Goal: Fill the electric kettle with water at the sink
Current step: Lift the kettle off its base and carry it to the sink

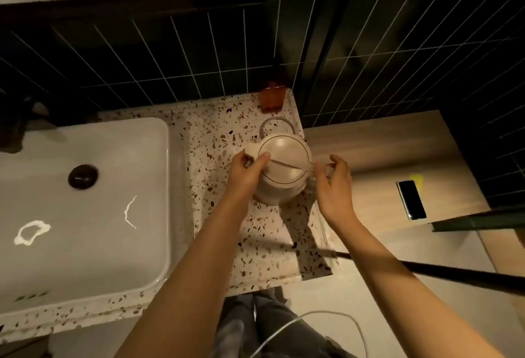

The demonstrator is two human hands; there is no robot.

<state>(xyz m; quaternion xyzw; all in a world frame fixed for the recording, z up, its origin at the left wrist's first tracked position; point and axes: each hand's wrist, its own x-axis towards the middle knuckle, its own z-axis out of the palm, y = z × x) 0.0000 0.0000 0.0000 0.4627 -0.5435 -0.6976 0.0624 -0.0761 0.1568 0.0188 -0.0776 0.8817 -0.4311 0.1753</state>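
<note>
Cream-coloured, the electric kettle [284, 170] stood lid shut on the speckled terrazzo counter [216, 130], just right of the white sink [85, 215]. The left hand [245, 171] gripped the kettle's spout side, thumb laid on the lid's edge, fingers curled under. The right hand [333, 187] pinched the kettle's handle between thumb and fingertips (the rest loosely bent). Right of the kettle, well apart, lay a phone [412, 200] on a wooden shelf [383, 144].

Dark green glossy wall tiles with pale grout [159, 53] are filling the upper frame, catching warm dim light; a black-framed mirror [136, 0] is hanging upper left, pale wooden shelf [383, 142] sitting at right.
</note>
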